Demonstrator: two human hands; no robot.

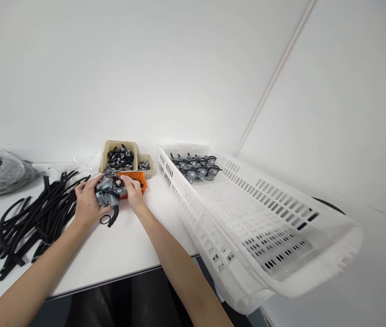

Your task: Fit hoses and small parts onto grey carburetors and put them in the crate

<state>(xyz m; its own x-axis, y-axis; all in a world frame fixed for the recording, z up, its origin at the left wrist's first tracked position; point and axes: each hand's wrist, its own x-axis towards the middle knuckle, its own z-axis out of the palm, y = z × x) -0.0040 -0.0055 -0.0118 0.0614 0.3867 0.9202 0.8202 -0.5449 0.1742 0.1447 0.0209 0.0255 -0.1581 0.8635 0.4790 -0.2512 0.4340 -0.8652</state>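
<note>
A grey metal carburetor (106, 193) with a brass-coloured round part is held above the white table. My left hand (88, 202) wraps its left side, fingers closed on the body. On the other side, my right hand (133, 193) grips it with thumb and fingers near the brass part. A short black rubber hose (113, 216) hangs from its lower end. Just below lies a black rubber ring (105, 220) on the table. Partly hidden behind the carburetor is an orange basket (144, 182) with small dark parts.
Many black hoses (43, 218) lie heaped on the left, near a clear plastic bag (2, 172) of dark parts. Behind stand a beige bin (106, 152) and a smaller cream bin (151, 165) of small parts. A long white crate (213, 236) at right holds several carburetors (196, 169).
</note>
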